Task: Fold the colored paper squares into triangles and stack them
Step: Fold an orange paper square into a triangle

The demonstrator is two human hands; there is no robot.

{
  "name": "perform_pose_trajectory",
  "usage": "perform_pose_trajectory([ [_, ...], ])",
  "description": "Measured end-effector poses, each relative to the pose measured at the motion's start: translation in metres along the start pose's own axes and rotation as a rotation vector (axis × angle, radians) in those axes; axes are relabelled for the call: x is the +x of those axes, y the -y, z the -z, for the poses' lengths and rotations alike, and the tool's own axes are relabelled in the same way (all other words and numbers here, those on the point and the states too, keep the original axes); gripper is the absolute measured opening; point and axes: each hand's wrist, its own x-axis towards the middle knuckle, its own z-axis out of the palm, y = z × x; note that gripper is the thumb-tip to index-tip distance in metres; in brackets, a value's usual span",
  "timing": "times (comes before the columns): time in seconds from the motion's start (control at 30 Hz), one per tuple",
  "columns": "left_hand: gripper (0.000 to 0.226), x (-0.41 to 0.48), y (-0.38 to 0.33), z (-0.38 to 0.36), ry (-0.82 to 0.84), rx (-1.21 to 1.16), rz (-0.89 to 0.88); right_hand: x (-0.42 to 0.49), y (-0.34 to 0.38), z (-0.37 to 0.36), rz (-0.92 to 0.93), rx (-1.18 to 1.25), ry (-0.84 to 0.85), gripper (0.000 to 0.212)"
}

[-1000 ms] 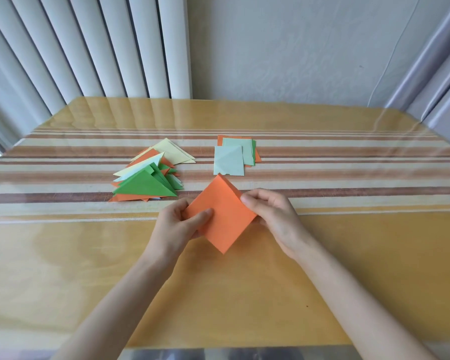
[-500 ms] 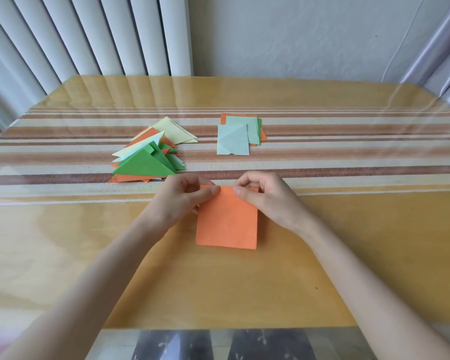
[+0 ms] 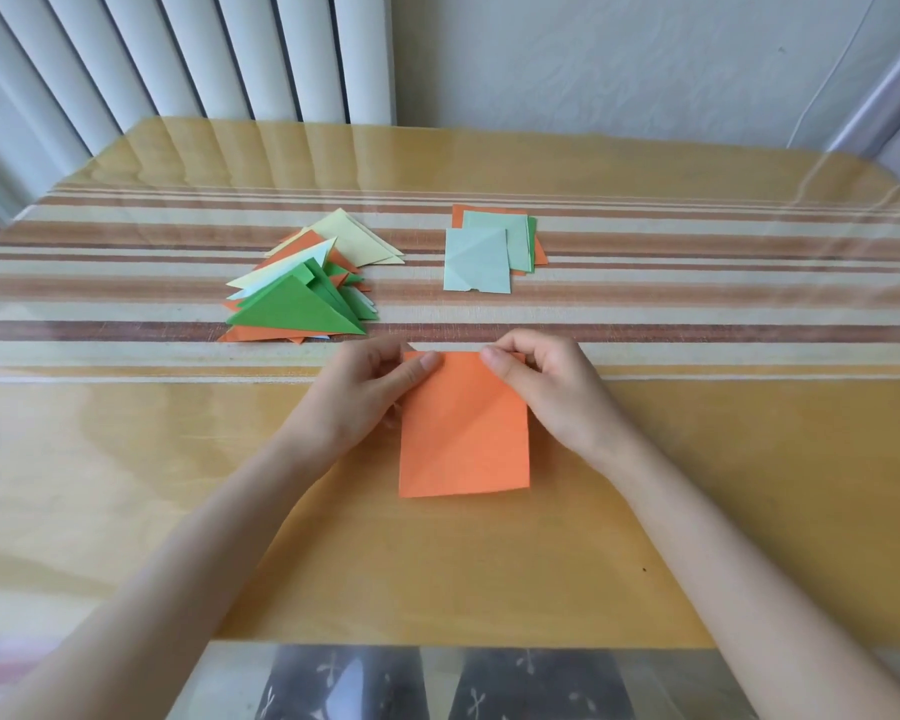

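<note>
Head view: hands (image 3: 362,402) (image 3: 554,402) pinch orange square (image 3: 463,439) at far corners.

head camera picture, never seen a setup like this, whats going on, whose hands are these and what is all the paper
There is no machine here. A person wears one camera on the head, looking forward and down at their own bare hands. The left hand and right hand each pinch a top corner of an orange paper square that shows a diagonal crease. On the table beyond it sit a pile of folded triangles on the left and a stack of unfolded squares on the right.
</note>
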Motion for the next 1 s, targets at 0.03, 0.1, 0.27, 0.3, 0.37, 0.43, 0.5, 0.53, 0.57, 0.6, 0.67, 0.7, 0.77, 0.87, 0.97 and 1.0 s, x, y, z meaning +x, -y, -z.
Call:
perform_pose_trajectory([
  [0.03,0.033,0.000,0.001,-0.001,-0.004,0.004,-0.002,0.000,0.001,0.000,-0.041,0.090,0.022,0.021],
  [0.1,0.035,-0.001,0.003,-0.001,-0.005,-0.045,0.010,-0.001,0.002,0.000,-0.099,0.239,0.059,0.022],
  [0.27,0.036,-0.003,0.006,0.000,-0.029,0.059,-0.019,0.000,-0.006,0.003,-0.022,-0.051,-0.031,0.030],
  [0.3,0.035,-0.004,0.006,-0.001,-0.029,0.099,-0.029,-0.001,-0.006,0.004,-0.017,-0.070,-0.037,0.031],
  [0.37,0.034,-0.005,0.006,-0.003,-0.011,0.073,-0.020,-0.002,-0.006,0.007,-0.032,-0.014,-0.023,0.030],
  [0.43,0.033,-0.006,0.006,-0.004,0.002,0.010,-0.002,-0.001,-0.007,0.008,-0.069,0.088,0.006,0.031],
  [0.5,0.033,-0.007,0.006,-0.003,-0.013,-0.021,0.011,0.001,-0.009,0.010,-0.079,0.091,-0.038,0.031],
  [0.53,0.033,-0.007,0.006,-0.003,-0.031,-0.015,0.009,0.000,-0.011,0.012,-0.053,0.022,-0.100,0.030],
  [0.57,0.033,-0.007,0.008,-0.002,-0.050,0.005,0.000,-0.002,-0.012,0.015,-0.002,-0.081,-0.179,0.029],
  [0.6,0.033,-0.007,0.009,-0.002,-0.065,0.029,-0.009,-0.006,-0.012,0.019,0.071,-0.176,-0.248,0.028],
  [0.67,0.034,-0.006,0.011,-0.002,-0.078,0.054,-0.009,-0.020,-0.007,0.027,0.246,-0.255,-0.236,0.026],
  [0.7,0.034,-0.005,0.012,-0.002,-0.081,0.052,0.001,-0.029,-0.007,0.029,0.344,-0.305,-0.148,0.028],
  [0.77,0.035,-0.003,0.013,-0.002,-0.084,0.052,0.019,-0.046,-0.014,0.027,0.504,-0.540,0.044,0.051],
  [0.87,0.037,0.001,0.013,-0.003,-0.106,0.105,0.028,-0.055,-0.026,0.021,0.556,-0.813,0.173,0.074],
  [0.97,0.038,0.003,0.013,-0.004,-0.098,0.120,0.049,-0.047,-0.025,0.019,0.675,-0.922,0.132,0.070],
  [1.0,0.038,0.003,0.013,-0.003,-0.091,0.112,0.056,-0.044,-0.025,0.018,0.738,-0.940,0.114,0.062],
])
